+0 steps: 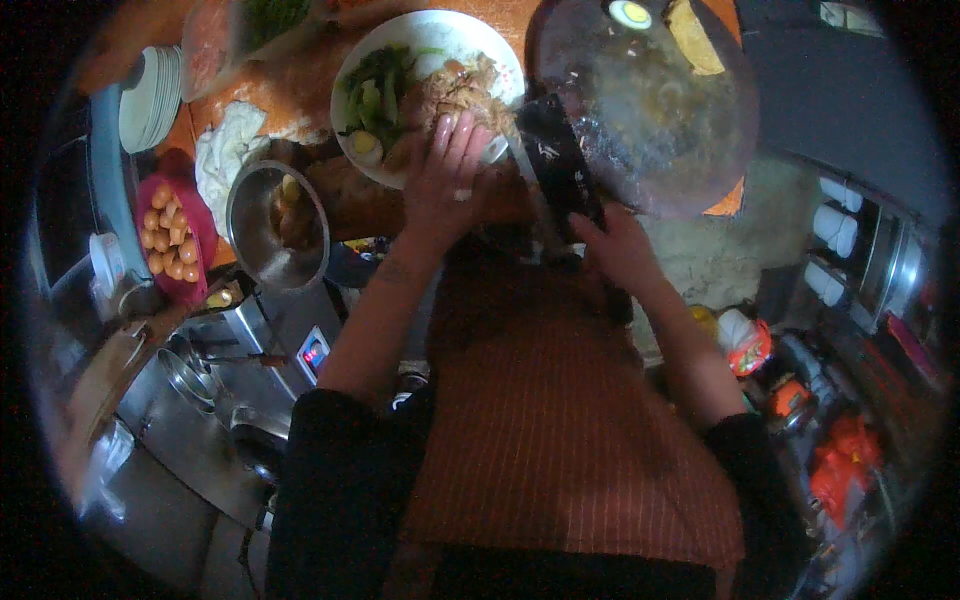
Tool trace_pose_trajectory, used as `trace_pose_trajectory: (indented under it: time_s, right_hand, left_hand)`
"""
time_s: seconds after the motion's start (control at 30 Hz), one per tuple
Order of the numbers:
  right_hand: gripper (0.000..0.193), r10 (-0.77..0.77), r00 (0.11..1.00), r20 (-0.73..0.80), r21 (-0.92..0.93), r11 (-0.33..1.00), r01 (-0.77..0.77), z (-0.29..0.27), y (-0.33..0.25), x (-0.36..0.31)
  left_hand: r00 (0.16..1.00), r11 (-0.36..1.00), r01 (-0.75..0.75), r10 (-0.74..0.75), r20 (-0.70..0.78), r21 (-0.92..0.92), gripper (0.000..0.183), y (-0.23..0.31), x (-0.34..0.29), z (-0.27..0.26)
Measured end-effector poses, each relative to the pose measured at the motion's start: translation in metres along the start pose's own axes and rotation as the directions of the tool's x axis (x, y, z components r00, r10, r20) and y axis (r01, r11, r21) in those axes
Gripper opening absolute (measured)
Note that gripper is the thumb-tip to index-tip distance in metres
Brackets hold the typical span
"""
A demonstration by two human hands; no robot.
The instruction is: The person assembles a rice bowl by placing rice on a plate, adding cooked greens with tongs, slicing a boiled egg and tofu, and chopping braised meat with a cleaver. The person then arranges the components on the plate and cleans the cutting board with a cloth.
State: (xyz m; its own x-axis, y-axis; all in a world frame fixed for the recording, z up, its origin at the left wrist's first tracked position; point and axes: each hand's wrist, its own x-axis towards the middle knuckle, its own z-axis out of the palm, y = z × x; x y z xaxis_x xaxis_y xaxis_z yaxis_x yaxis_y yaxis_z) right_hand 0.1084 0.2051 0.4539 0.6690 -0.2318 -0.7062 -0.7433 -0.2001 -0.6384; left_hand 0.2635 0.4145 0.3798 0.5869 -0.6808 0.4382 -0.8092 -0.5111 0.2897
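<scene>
A white plate [345,75] holds white rice [480,40], dark leafy greens [372,92], half a boiled egg [364,147] and a heap of chopped meat [462,90]. My left hand [448,170] rests over the plate's near side, its fingers stretched out against the meat. In my right hand [612,245] is the handle of a broad dark cleaver [558,155]. The cleaver's blade lies between the plate's right rim and a round chopping board [660,130], with scraps stuck to it. Another egg half [629,14] and a yellowish piece of food [693,40] sit at the board's far edge.
On the left stand a steel bowl [240,235], a crumpled white cloth [225,150], a pink basket of brown eggs [195,285] and stacked white plates [165,100]. Below the table's left are pans [187,375]; red bags [840,465] lie at lower right.
</scene>
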Motion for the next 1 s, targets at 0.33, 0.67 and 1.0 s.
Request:
trace_pose_trajectory:
  time_s: [0.33,0.67,1.0]
  right_hand:
    - [0.03,0.015,1.0,0.0,-0.035,0.999,-0.015,-0.011,-0.008,-0.001]
    - [0.033,0.074,0.996,-0.051,-0.079,0.994,-0.078,-0.015,-0.034,-0.002]
    - [0.029,0.041,0.999,-0.03,-0.144,0.989,-0.045,-0.032,-0.043,-0.009]
  left_hand:
    - [0.991,0.997,0.06,-0.054,0.124,-0.045,0.048,0.004,-0.023,-0.013]
    - [0.989,0.984,0.131,-0.122,-0.079,0.118,0.05,0.013,0.013,0.013]
    - [0.994,0.995,0.092,-0.09,-0.057,0.034,0.053,-0.007,0.033,0.001]
